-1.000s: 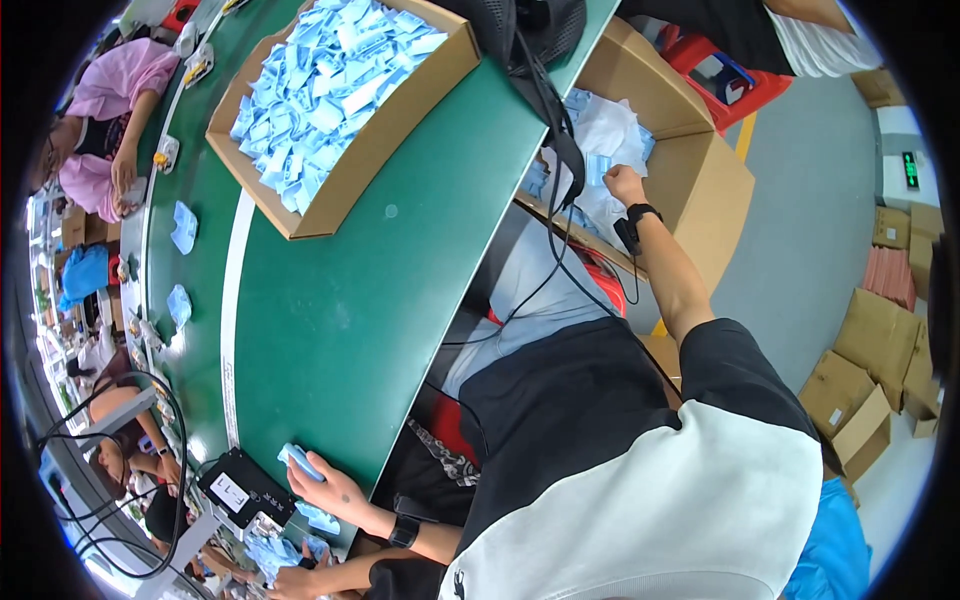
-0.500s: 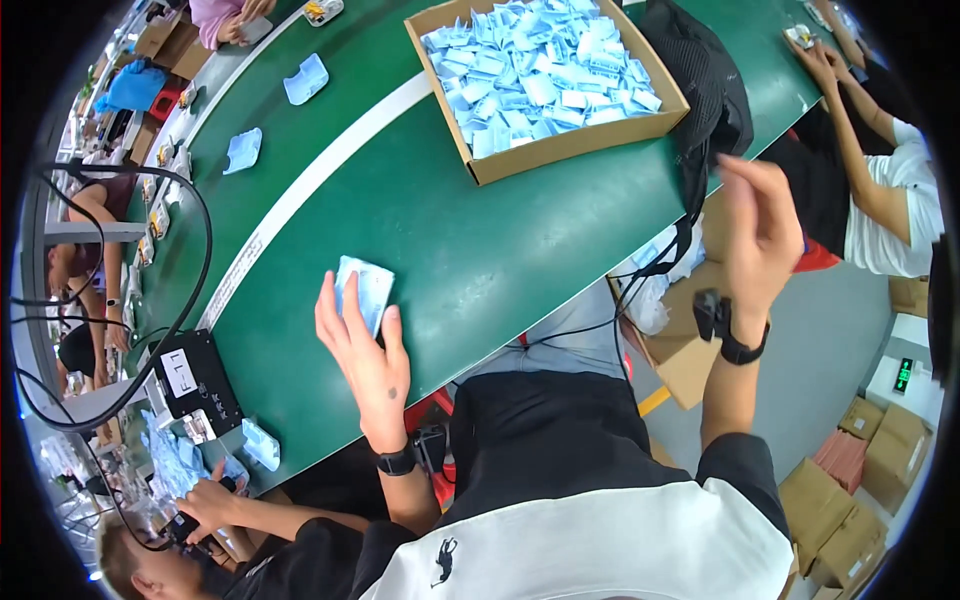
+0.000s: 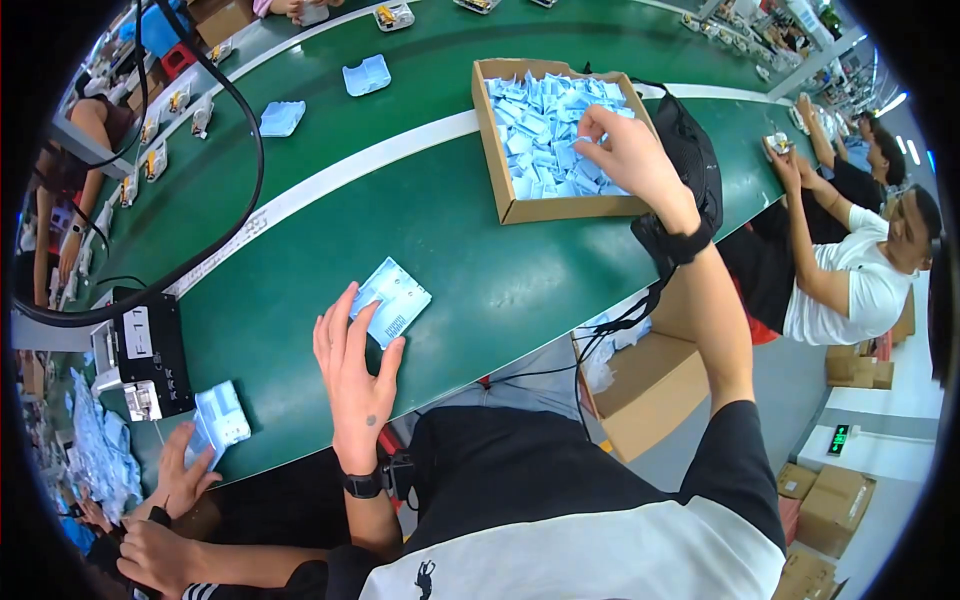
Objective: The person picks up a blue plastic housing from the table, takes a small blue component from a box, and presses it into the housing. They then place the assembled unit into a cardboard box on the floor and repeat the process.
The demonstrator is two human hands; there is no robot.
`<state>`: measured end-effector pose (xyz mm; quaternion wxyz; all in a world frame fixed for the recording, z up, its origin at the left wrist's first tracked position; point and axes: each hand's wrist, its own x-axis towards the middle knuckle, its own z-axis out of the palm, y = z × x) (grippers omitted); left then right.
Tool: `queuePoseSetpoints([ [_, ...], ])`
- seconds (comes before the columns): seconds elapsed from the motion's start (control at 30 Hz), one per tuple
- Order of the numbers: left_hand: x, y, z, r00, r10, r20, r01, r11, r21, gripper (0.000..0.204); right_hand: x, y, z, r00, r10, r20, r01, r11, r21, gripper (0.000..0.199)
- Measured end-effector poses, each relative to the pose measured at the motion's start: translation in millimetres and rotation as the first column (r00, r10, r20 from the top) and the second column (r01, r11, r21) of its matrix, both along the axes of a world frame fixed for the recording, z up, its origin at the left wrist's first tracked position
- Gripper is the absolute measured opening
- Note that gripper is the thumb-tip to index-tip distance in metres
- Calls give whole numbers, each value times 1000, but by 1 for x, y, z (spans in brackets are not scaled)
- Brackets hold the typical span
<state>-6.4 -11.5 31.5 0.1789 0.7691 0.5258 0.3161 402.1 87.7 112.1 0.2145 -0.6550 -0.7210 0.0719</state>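
Note:
A light-blue plastic cover [image 3: 405, 298] with slots and small holes lies tilted on the green table. The fingers and thumb of my left hand [image 3: 355, 375] bend around its near end, gripping its edges. My right hand [image 3: 635, 155] reaches over an open cardboard box [image 3: 575, 208] heaped with small light-blue plastic pieces [image 3: 530, 130]. Its thumb and forefinger are pinched together over the heap, with a bit of blue at the tips. The lower fingers are partly hidden behind the hand.
A black bag [image 3: 695, 160] stands against the box's right side. Two more blue covers [image 3: 367, 75] lie beyond the white strip. At left, a co-worker's hand [image 3: 185, 470] touches a blue cover beside a black device [image 3: 155, 345]. A black cable loops overhead.
My right hand has moved from the right of the bag to the heap in the box. My left hand stays at the cover, which now shows more of its face. The view has shifted.

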Motion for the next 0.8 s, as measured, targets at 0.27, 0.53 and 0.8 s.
queuePoseSetpoints([
  [0.27, -4, 4, -2, 988, -142, -54, 144, 989, 31, 48, -105, -87, -4, 795, 118, -595, -181, 982, -46, 12],
  [0.53, 0, 1, 0, 980, -196, 39, 195, 980, 28, 51, -118, -110, -38, 954, 252, 161, -259, 966, 19, 13],
  [0.8, -1, 1, -2, 972, -230, -37, 232, 972, 46, 49, -179, -69, -21, 825, 563, -56, -560, 827, 52, 10],
])
